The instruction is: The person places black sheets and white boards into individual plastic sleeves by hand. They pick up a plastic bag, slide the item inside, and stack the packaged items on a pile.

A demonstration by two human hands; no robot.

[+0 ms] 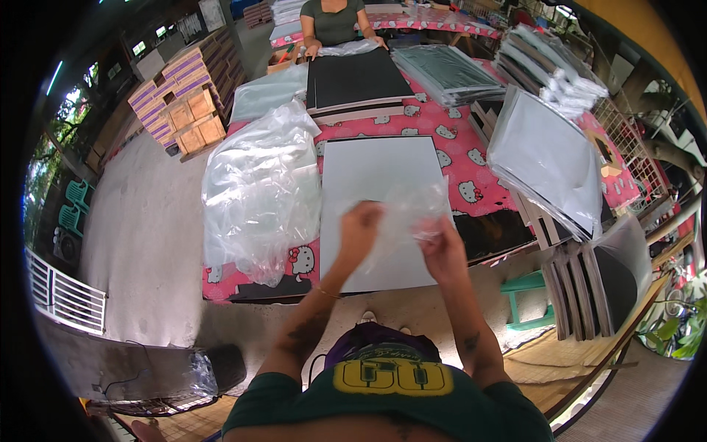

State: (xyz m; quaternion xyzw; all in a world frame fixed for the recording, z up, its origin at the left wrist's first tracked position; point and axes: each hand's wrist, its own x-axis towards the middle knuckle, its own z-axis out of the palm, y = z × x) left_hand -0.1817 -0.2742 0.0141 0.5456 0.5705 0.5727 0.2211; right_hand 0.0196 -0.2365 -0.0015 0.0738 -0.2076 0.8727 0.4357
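Note:
A large white board (379, 166) lies flat before me on the table. Crumpled clear plastic film (420, 197) is held above its right half. My right hand (445, 252) is closed on this film, with some of it bunched at the fingertips. Over the middle of the board is my left hand (358, 234), its fingers curled and smeared by motion. I cannot tell whether it grips the film. Left of the board rests a pile of clear plastic bags (261, 195), wrinkled and shiny.
Across the pink patterned table (471, 171), a person (333, 26) touches a stack of black boards (357, 77). Wrapped boards (545, 151) lean at the right, above a green stool (526, 295). Cardboard boxes (193, 92) are stacked on the floor at the left.

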